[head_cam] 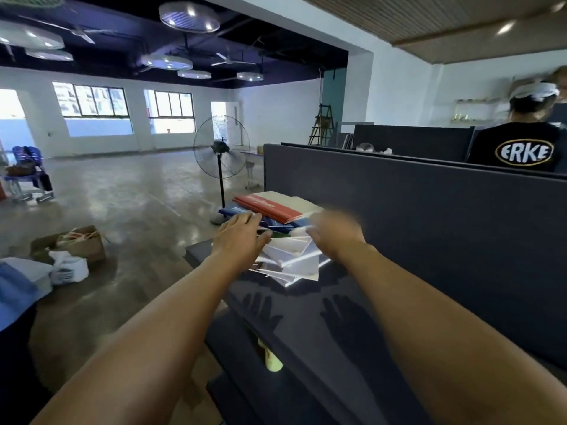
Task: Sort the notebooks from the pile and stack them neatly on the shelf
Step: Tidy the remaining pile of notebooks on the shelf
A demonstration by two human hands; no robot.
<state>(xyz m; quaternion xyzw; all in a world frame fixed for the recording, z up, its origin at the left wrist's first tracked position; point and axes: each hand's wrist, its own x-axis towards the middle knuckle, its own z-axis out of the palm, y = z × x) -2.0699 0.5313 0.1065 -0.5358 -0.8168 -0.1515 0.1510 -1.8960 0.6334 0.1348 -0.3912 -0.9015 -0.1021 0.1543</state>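
A loose pile of notebooks point(291, 259) lies on the top of a dark shelf unit point(310, 317). A red notebook point(270, 207) lies on top at the far end, with blue ones point(233, 211) under it and white ones fanned out nearer me. My left hand point(242, 237) rests flat on the left side of the pile, fingers straight, the thumb against a white cover. My right hand point(334, 234) is blurred by motion at the right side of the pile; its fingers curl toward the notebooks, and its hold is unclear.
A dark partition panel point(429, 228) rises right behind the shelf. A person in a black shirt point(521, 148) stands beyond it. A standing fan point(221, 148) is on the floor behind the pile. A cardboard box point(76, 243) and white bags lie at the left.
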